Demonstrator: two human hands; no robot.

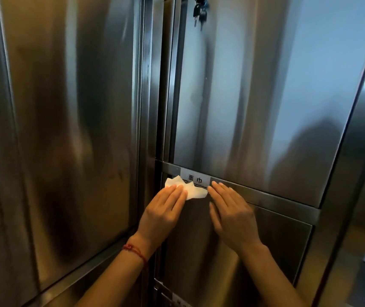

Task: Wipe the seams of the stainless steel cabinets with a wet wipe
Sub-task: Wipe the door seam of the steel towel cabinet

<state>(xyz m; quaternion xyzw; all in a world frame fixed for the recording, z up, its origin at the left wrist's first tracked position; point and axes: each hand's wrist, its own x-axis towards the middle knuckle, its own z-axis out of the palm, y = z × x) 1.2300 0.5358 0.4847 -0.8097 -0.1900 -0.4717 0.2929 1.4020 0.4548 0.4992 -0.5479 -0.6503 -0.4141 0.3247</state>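
A white wet wipe [193, 191] lies against the horizontal seam [265, 196] between the upper and lower doors of the right stainless steel cabinet [254, 96], just under a small grey label [196, 178]. My left hand [166, 211] presses the wipe's left part flat with straight fingers. The fingertips of my right hand [230, 211] touch the wipe's right end, and its fingers lie straight on the lower door. A red string bracelet [136, 251] is on my left wrist.
A tall steel door [66, 129] fills the left side, with a vertical seam [148, 107] between it and the right cabinet. A bunch of keys [200, 9] hangs from a lock at the top. Another label [177, 301] shows at the bottom.
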